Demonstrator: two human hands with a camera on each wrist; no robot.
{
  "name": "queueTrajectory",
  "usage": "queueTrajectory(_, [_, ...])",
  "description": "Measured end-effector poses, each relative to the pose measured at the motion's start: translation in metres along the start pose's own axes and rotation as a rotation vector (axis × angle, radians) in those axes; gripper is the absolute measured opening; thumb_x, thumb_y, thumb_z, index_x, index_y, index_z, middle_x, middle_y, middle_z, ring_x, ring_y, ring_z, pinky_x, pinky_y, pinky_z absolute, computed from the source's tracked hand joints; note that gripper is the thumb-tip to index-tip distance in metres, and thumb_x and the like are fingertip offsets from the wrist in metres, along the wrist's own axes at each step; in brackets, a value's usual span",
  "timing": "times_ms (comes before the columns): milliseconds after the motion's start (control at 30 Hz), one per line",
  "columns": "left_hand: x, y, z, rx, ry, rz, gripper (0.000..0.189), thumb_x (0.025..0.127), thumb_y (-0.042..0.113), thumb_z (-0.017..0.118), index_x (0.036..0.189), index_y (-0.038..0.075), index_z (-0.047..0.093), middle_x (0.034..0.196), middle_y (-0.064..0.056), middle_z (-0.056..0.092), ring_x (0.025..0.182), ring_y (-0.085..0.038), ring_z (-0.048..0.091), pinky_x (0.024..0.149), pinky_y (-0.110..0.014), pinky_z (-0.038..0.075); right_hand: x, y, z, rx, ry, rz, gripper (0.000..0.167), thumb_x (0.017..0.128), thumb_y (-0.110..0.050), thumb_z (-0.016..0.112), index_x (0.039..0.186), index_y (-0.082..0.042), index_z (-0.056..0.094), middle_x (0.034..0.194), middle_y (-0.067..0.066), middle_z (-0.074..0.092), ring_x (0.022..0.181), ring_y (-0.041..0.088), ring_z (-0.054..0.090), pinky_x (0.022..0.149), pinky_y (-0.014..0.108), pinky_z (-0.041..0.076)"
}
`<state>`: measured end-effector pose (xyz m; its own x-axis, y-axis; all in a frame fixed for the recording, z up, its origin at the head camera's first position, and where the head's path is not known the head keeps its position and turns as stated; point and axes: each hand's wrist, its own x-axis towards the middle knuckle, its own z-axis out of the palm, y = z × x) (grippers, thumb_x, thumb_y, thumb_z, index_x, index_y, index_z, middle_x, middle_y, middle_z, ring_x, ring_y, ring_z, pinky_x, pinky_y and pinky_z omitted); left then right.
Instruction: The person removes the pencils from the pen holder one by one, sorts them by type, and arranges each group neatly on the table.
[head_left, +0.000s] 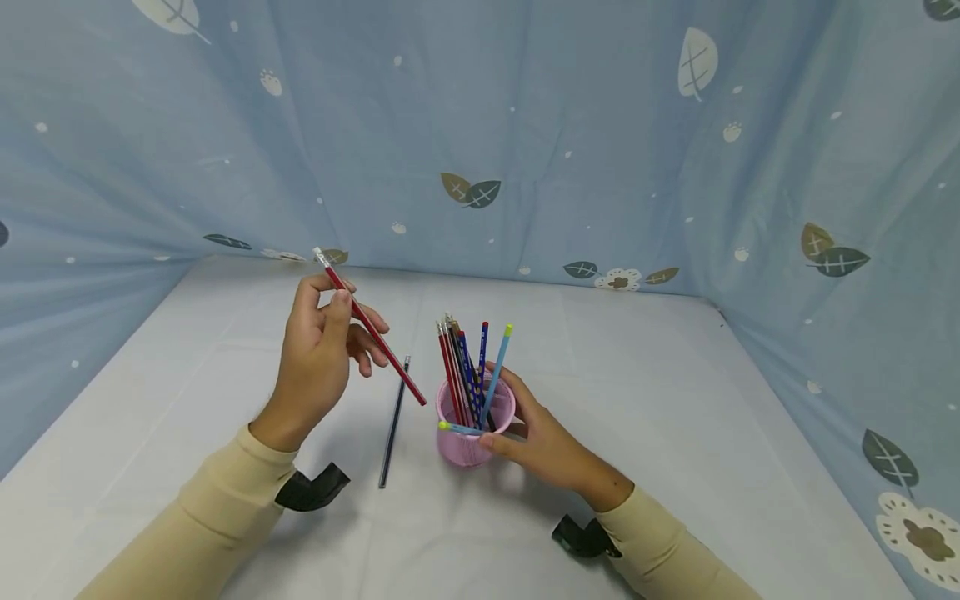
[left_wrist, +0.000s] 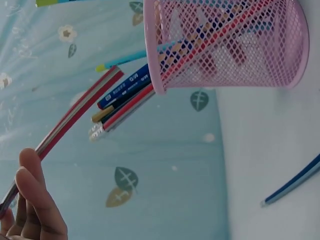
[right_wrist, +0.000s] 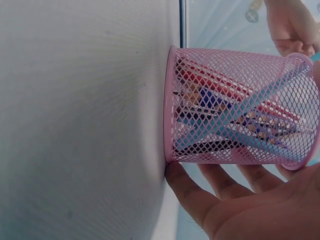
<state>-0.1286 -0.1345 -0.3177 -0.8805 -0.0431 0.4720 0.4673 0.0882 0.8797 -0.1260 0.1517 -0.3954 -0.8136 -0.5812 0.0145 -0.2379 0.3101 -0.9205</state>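
Observation:
Between the thumb and fingers of my left hand (head_left: 318, 358) a red pencil (head_left: 367, 321) is pinched, slanting with its eraser end up and its other end toward the cup. That lower end hangs in the air just left of the rim. My right hand (head_left: 551, 437) grips a pink mesh pencil cup (head_left: 461, 452) from the right, thumb at the near side. Several red, dark blue and light blue pencils stand leaning in the cup; the right wrist view shows them through the mesh (right_wrist: 240, 105). A dark blue pencil (head_left: 393, 429) lies on the table left of the cup.
A white cloth covers the table (head_left: 645, 375). Behind and at both sides hangs a blue curtain (head_left: 570, 150) with leaf and flower prints. Black straps (head_left: 311, 487) stick out at both sleeves.

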Motion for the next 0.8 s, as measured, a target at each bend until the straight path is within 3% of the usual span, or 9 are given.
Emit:
queueTrajectory(167, [0.002,-0.007,-0.004,0.029,-0.034,-0.077,0.021,0.110,0.028,0.034,0.123,0.013,0.038,0.083,-0.011,0.062,0.049,-0.027,0.056,0.046,-0.029,0.051,0.000,0.000,0.000,-0.008,0.004,0.010,0.084,0.094,-0.035,0.071,0.156,-0.043,0.014,0.164,0.002,0.025,0.148,0.034,0.034,0.109,0.057,0.043])
queueTrajectory(433, [0.008,-0.025,-0.007,0.156,-0.277,-0.336,0.028,0.108,0.017,0.033,0.134,0.005,0.030,0.084,-0.011,0.057,0.051,-0.019,0.052,0.047,-0.031,0.049,-0.001,-0.002,0.000,-0.011,0.006,0.007,0.084,0.094,-0.033,0.071,0.156,-0.042,0.014,0.165,0.002,0.024,0.148,0.035,0.034,0.109,0.057,0.043])
queueTrajectory(600, [0.009,-0.033,-0.008,0.192,-0.327,-0.391,0.035,0.104,0.010,0.036,0.138,0.004,0.028,0.084,-0.011,0.057,0.052,-0.018,0.051,0.049,-0.030,0.049,-0.001,-0.001,0.000,-0.007,0.002,0.005,0.084,0.094,-0.033,0.070,0.156,-0.044,0.014,0.165,0.000,0.024,0.148,0.034,0.034,0.109,0.057,0.042])
queueTrajectory(800, [0.009,-0.043,-0.011,0.253,-0.384,-0.456,0.044,0.104,0.015,0.044,0.145,0.007,0.029,0.086,-0.012,0.058,0.054,-0.019,0.053,0.052,-0.033,0.051,0.000,-0.001,0.000,-0.005,0.001,0.006,0.084,0.094,-0.035,0.070,0.156,-0.044,0.014,0.164,0.000,0.024,0.148,0.035,0.034,0.108,0.057,0.043])
